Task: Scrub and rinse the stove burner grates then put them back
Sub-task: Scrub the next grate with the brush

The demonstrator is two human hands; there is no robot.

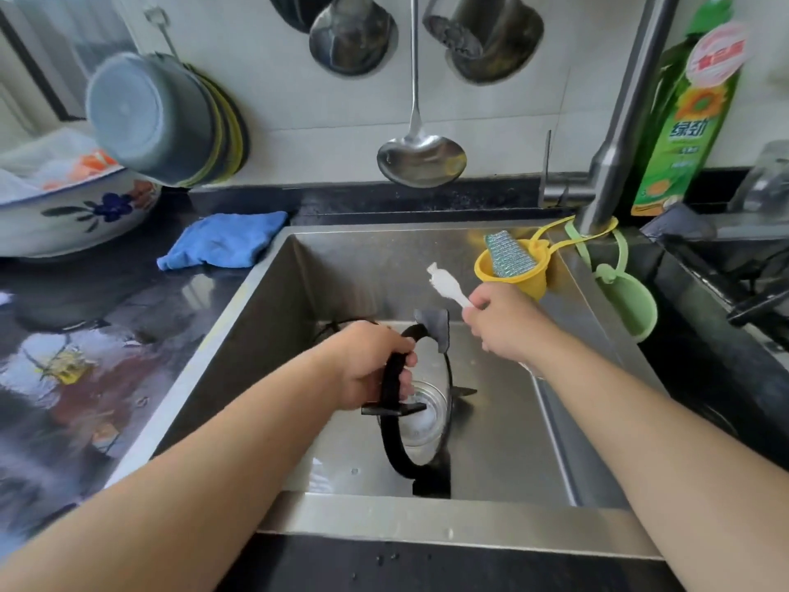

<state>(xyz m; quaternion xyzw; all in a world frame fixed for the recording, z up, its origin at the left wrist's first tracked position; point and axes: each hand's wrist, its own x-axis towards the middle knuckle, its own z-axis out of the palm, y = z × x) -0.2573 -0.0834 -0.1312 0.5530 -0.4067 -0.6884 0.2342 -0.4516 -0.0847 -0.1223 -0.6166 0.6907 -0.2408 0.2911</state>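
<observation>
A black ring-shaped burner grate (pixel 395 442) with flat prongs stands on edge inside the steel sink (pixel 491 523). My left hand (pixel 371 365) grips its upper rim and holds it upright above the drain. My right hand (pixel 501 320) holds a small white brush (pixel 444 284) by the handle, bristles pointing up and left, just above and right of the grate's top prong. The brush is not touching the grate.
A yellow holder (pixel 533 275) with a scouring pad and a green cup (pixel 632 305) hang from the faucet (pixel 615 164). Green dish soap bottle (pixel 683 121) stands behind. A blue cloth (pixel 222 241) and a painted bowl (pixel 81 215) sit on the wet black counter on the left. A ladle (pixel 420 158) and pots hang above.
</observation>
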